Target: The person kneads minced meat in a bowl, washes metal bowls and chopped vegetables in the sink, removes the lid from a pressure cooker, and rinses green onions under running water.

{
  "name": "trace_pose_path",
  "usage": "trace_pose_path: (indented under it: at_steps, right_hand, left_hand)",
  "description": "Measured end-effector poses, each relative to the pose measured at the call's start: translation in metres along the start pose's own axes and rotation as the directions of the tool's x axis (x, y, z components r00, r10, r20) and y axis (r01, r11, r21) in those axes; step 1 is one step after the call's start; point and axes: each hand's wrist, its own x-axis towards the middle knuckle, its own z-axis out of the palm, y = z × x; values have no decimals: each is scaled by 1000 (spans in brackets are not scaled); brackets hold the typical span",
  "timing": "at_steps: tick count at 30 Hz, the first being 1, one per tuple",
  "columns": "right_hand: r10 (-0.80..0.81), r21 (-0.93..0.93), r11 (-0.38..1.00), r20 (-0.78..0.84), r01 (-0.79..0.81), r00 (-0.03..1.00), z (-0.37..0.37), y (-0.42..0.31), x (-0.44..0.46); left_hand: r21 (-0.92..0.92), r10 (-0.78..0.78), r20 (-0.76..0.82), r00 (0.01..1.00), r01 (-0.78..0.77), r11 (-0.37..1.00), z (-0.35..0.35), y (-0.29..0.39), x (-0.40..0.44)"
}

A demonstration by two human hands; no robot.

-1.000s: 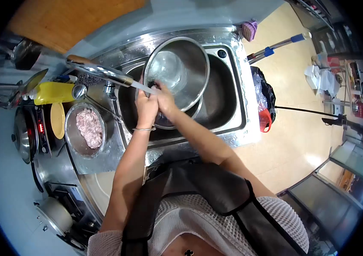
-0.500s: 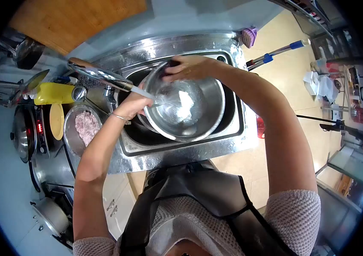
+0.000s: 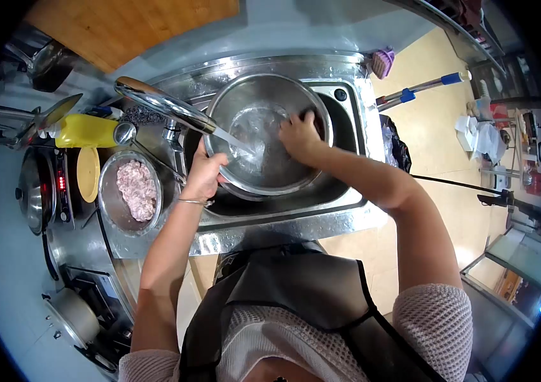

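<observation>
A wide stainless steel basin (image 3: 270,181) is held over the sink (image 3: 362,165), tipped a little. My left hand (image 3: 204,173) grips its left rim, thumb over the edge and fingers beneath. Water runs from the chrome faucet (image 3: 167,107) into the basin and splashes on its bottom. My right hand (image 3: 303,139) is inside the basin against the right side, fingers curled. Something dark shows at its fingertips, too hidden to name. Below the basin, the rim of another metal vessel may show; I cannot make it out.
Left of the sink stand a metal bowl of pinkish minced meat (image 3: 137,191), a yellow plate (image 3: 88,173), a yellow bottle (image 3: 86,132), a ladle (image 3: 125,132) and a lidded pan (image 3: 32,191). A pot (image 3: 76,318) sits at lower left. A wooden board (image 3: 137,25) lies behind.
My right hand has moved from the basin's far-left rim to its right inner side. The basin now lies flatter and slightly higher in view. My left hand stays on the rim.
</observation>
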Motion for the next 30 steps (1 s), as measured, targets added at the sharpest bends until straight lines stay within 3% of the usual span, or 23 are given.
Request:
trace_pose_path:
  at_steps: [2,4,5,6,7,8,10,11,13,14,16,18,20,21,22,23,24,27,28,30]
  right_hand:
    - [-144,292,954,227,73,963,-11,-18,-17]
    - [-253,689,718,119,104,960,-6,-38,-18]
    - [-212,748,651,16,129,977,7,-53,-5]
    - [-159,800,578,-83,161,984,17,-68,8]
    - [-63,729,674,-109,122,992,4,-74,13]
    - [-58,734,668,-107,119,992,4,-78,24]
    - [333,787,614,-325,57,885,11,-75,53]
    - [335,788,613,-329,61,883,15,-71,63]
    - [639,961,274,-210,36,740,13,-61,70]
    - [638,959,280,-215,37,740,14,-60,69]
    - [908,975,-149,69,164,414,-1,-50,63]
    - [993,997,-77,76,6,91,-3,-30,53]
    - [942,968,-190,226,161,-247,-3,-10,57]
    - [891,910,-411,413,50,-190,-13,-1,56]
    - [794,795,-602,587,-73,-157,-21,8,55]
    - [832,798,-552,546,-241,-98,-16,11,62]
    - [864,843,-489,504,-223,12,-11,11,69]
    - [975,990,-136,142,-42,172,-19,-13,89]
    - [977,1000,23,-19,-12,212,-24,-25,92]
    - [875,940,96,-236,327,422,-31,-50,87]
  left_hand:
    - [1,-17,-32,999,17,1000,9,-7,-6]
    - [-23,-69,-109,992,67,997,23,-12,-12]
    - [-13,-44,-101,994,43,999,26,-21,-12]
    - [-1,-21,-93,995,21,1000,26,-32,-11]
    - [9,-12,-33,999,12,1000,25,-38,-13]
    - [76,-65,12,998,64,995,21,-41,-13]
    - [-74,-125,-53,991,121,990,41,-30,-29]
    - [-69,-156,-67,985,151,986,38,-37,-28]
    - [-60,-127,-91,988,122,991,43,-39,-29]
    - [-53,-118,-100,988,113,992,44,-41,-28]
    - [-108,-66,-50,997,60,992,50,-39,-32]
    - [-134,-34,-51,998,27,991,54,-38,-36]
    - [-111,23,-46,999,-28,993,56,-40,-40]
    - [-70,34,-47,998,-37,997,56,-40,-44]
    - [-49,149,-56,987,-152,987,55,-54,-40]
    - [32,165,-55,985,-163,986,51,-67,-37]
    - [111,177,-53,983,-171,979,51,-69,-39]
    - [155,263,44,964,-266,951,43,-81,-29]
    - [118,77,10,997,-78,990,49,-65,-34]
    - [29,108,121,987,-112,993,40,-65,-21]
